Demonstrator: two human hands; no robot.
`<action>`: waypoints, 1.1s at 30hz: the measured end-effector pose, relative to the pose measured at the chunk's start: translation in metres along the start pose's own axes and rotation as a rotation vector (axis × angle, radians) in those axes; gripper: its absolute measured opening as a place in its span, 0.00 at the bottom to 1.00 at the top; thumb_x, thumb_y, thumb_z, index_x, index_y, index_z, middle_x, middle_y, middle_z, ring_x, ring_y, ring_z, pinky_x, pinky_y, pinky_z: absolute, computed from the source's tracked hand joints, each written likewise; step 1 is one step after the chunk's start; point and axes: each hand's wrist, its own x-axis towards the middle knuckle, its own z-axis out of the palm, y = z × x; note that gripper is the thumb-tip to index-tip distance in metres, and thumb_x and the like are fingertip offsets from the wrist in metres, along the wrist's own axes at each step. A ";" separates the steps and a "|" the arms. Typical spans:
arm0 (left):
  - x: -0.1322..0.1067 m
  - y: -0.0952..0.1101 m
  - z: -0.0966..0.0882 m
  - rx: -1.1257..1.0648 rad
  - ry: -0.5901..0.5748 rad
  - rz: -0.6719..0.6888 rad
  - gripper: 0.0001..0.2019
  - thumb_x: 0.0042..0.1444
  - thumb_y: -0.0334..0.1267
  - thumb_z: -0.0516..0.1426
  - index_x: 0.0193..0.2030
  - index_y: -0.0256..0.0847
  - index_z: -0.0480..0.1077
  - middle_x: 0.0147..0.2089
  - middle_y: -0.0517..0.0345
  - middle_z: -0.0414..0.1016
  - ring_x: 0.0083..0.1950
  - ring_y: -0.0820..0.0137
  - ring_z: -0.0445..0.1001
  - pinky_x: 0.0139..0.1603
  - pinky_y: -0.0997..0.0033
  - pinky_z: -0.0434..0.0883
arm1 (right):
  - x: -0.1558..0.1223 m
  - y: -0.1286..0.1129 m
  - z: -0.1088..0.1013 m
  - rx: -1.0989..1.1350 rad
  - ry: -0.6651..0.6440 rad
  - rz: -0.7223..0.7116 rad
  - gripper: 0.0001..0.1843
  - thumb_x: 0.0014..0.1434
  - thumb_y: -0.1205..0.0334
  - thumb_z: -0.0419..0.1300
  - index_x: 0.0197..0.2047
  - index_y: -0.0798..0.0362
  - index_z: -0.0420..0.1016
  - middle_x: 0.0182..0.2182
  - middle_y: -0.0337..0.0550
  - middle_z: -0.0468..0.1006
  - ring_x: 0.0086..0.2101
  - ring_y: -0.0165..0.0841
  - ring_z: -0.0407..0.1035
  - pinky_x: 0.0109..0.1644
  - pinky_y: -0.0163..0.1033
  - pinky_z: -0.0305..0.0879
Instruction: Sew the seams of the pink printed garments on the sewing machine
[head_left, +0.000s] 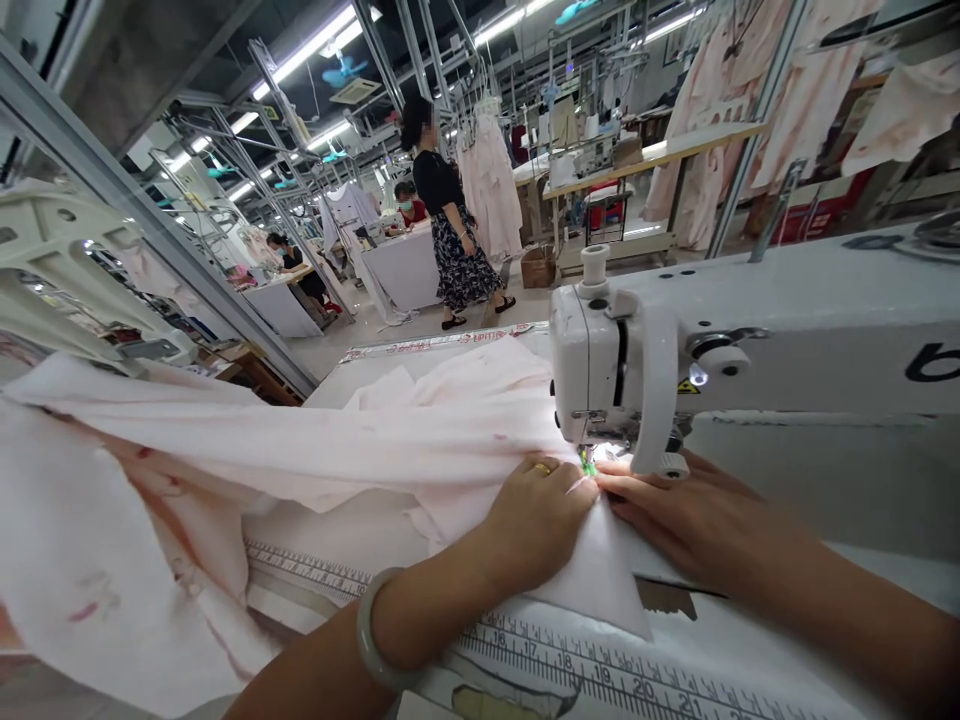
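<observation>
Pale pink printed fabric (315, 450) lies spread over the white table (862, 480), its long axis running from the near left, where it hangs in loose folds off the edge, to the right, where one corner narrows to a point aimed at the needle area of the white industrial sewing machine (750, 340). Nearest the camera, a printed measuring scale (570, 665) runs along the table's front edge, partly covered by the cloth. The left hand (540, 515), with a pale jade bangle (375, 630) on the wrist and a gold ring (541, 467) on one finger, rests palm down on the fabric, its fingers curled lightly and pressing the cloth flat rather than gripping it. The right hand (682, 510) lies flat just beside it, fingers stretched out close together, tips touching the fabric edge right under the machine head. Farther off, a person in a black top and patterned skirt (450, 220) stands in the aisle, near hanging pale garments (491, 185) and other workers seated at tables.
</observation>
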 end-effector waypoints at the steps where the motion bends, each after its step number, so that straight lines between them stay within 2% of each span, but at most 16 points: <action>1: -0.001 -0.002 -0.001 -0.026 0.011 0.003 0.08 0.66 0.27 0.52 0.44 0.37 0.71 0.40 0.52 0.76 0.45 0.62 0.75 0.54 0.60 0.73 | -0.001 0.001 -0.001 0.014 0.002 0.002 0.16 0.76 0.58 0.47 0.55 0.47 0.75 0.40 0.42 0.85 0.37 0.40 0.77 0.53 0.50 0.65; 4: -0.003 -0.011 -0.003 -0.128 0.035 0.001 0.08 0.66 0.29 0.53 0.48 0.39 0.71 0.43 0.52 0.77 0.47 0.63 0.76 0.54 0.59 0.73 | -0.003 0.002 -0.003 0.064 0.002 0.014 0.16 0.75 0.57 0.48 0.52 0.45 0.77 0.40 0.41 0.84 0.36 0.39 0.76 0.48 0.47 0.67; 6: -0.003 -0.017 -0.003 -0.190 0.039 -0.006 0.08 0.64 0.31 0.55 0.49 0.40 0.71 0.44 0.51 0.78 0.48 0.62 0.76 0.53 0.59 0.73 | -0.003 0.002 -0.005 0.081 0.003 0.017 0.16 0.76 0.57 0.48 0.51 0.45 0.77 0.39 0.41 0.84 0.36 0.39 0.76 0.49 0.47 0.67; 9: -0.001 -0.022 -0.002 -0.272 0.065 -0.054 0.05 0.66 0.37 0.56 0.46 0.41 0.71 0.42 0.52 0.78 0.46 0.62 0.76 0.50 0.60 0.73 | -0.003 0.001 -0.006 0.084 -0.002 0.002 0.17 0.76 0.57 0.46 0.52 0.46 0.77 0.40 0.42 0.84 0.37 0.39 0.76 0.51 0.48 0.67; 12: 0.003 -0.020 -0.001 -0.307 0.111 -0.107 0.08 0.68 0.42 0.56 0.43 0.41 0.71 0.42 0.53 0.77 0.45 0.63 0.76 0.50 0.61 0.73 | -0.001 -0.002 -0.008 0.076 -0.007 -0.013 0.19 0.77 0.58 0.44 0.52 0.49 0.77 0.42 0.45 0.84 0.38 0.39 0.76 0.52 0.49 0.66; 16: 0.007 -0.014 0.002 -0.244 0.139 -0.144 0.05 0.68 0.39 0.56 0.40 0.42 0.70 0.44 0.53 0.78 0.46 0.62 0.76 0.53 0.60 0.71 | 0.003 -0.006 -0.010 0.099 -0.039 -0.002 0.21 0.78 0.59 0.43 0.51 0.50 0.78 0.43 0.46 0.84 0.39 0.39 0.76 0.52 0.50 0.66; 19: 0.008 -0.014 0.005 -0.205 0.099 -0.126 0.01 0.64 0.32 0.57 0.40 0.41 0.69 0.45 0.55 0.78 0.47 0.62 0.75 0.52 0.61 0.70 | 0.005 -0.008 -0.013 0.117 -0.040 0.002 0.21 0.77 0.60 0.44 0.49 0.50 0.78 0.43 0.46 0.84 0.38 0.39 0.75 0.51 0.50 0.66; 24: 0.008 -0.020 0.004 -0.134 0.042 -0.034 0.06 0.58 0.27 0.59 0.39 0.41 0.70 0.47 0.55 0.78 0.51 0.63 0.74 0.55 0.62 0.68 | 0.006 -0.009 -0.016 0.129 -0.033 -0.009 0.21 0.77 0.61 0.43 0.51 0.50 0.78 0.46 0.45 0.83 0.39 0.38 0.75 0.51 0.49 0.66; 27: 0.007 -0.015 -0.002 0.008 0.031 0.063 0.05 0.61 0.27 0.58 0.39 0.40 0.72 0.50 0.53 0.77 0.53 0.62 0.73 0.56 0.60 0.67 | 0.005 -0.009 -0.017 0.123 -0.011 -0.017 0.19 0.76 0.63 0.45 0.49 0.50 0.79 0.46 0.45 0.83 0.40 0.38 0.75 0.52 0.49 0.66; 29: 0.006 -0.007 -0.006 0.117 0.022 0.092 0.05 0.65 0.28 0.56 0.41 0.39 0.73 0.48 0.51 0.77 0.50 0.61 0.74 0.56 0.59 0.66 | 0.005 -0.008 -0.017 0.113 0.009 -0.020 0.18 0.75 0.64 0.46 0.48 0.51 0.79 0.43 0.45 0.83 0.39 0.39 0.74 0.51 0.49 0.66; 33: 0.004 0.009 -0.010 0.181 -0.020 0.028 0.07 0.66 0.27 0.54 0.43 0.38 0.74 0.43 0.53 0.77 0.45 0.62 0.73 0.52 0.59 0.67 | 0.005 -0.008 -0.017 0.095 0.040 -0.028 0.18 0.75 0.63 0.45 0.48 0.53 0.76 0.36 0.46 0.81 0.37 0.41 0.73 0.50 0.51 0.66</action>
